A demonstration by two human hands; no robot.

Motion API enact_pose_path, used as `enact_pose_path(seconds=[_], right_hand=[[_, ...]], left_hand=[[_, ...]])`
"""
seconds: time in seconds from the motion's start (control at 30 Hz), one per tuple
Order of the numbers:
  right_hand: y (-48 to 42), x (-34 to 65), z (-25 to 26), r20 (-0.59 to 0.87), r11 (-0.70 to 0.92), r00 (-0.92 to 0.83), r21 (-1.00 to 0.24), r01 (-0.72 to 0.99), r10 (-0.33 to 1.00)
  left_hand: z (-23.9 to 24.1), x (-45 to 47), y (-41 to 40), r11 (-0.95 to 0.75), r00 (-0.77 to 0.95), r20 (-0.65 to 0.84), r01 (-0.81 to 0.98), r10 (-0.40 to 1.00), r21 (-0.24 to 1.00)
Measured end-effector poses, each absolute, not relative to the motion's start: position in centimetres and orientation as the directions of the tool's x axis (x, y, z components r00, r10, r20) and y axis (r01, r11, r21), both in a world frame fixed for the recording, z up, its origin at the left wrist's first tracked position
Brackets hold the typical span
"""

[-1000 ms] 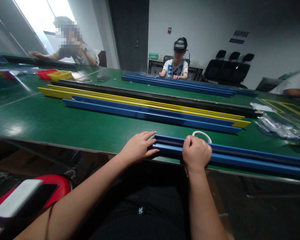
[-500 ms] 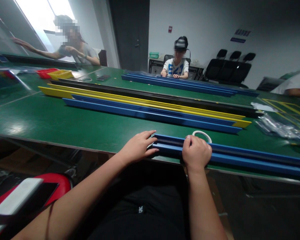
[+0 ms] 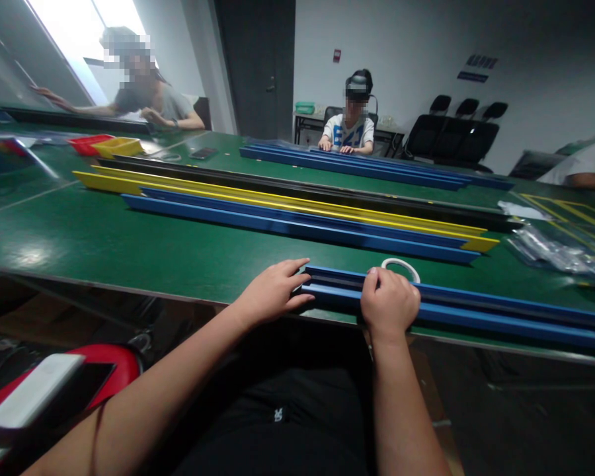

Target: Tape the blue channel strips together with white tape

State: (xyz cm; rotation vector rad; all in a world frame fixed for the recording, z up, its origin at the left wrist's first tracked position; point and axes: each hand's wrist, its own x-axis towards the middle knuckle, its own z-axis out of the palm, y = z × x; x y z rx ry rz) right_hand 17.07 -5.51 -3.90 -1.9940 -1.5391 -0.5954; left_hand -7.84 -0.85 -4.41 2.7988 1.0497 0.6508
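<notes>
A long blue channel rail [image 3: 500, 317] lies along the table's near edge and runs out of view on the right. At its left end is my left hand [image 3: 272, 291], fingers stretched and spread about the end, fingertips at the rail's walls. My right hand [image 3: 391, 301] is closed in a fist on top of the rail, a little right of that end. Whatever the fist may hold is hidden by the fingers. A white ring [image 3: 401, 266], like a tape roll, lies just behind my right hand, partly covered by it.
Beyond lie blue rails [image 3: 297, 228], yellow rails [image 3: 287, 203] and black rails [image 3: 327, 192] across the green table [image 3: 178, 254]. Plastic bags [image 3: 550, 251] are at right. Red [image 3: 86, 144] and yellow trays [image 3: 120, 147] stand far left. A red stool [image 3: 114, 370] is beside me. Several people sit around.
Both my hands stay in place on the blue rail. The person at far left has lowered an arm slightly, and the view has shifted a little.
</notes>
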Motion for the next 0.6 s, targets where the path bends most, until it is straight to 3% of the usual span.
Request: enact_pose_path(seconds=[0.6], right_hand=[[-5.57, 17.13, -3.94, 0.645, -0.191, 0.244, -0.152, 0.970, 0.724]], left_hand=[[-4.67, -7.89, -0.52, -0.768, 0.700, 0.323, 0.610, 0.637, 0.194]])
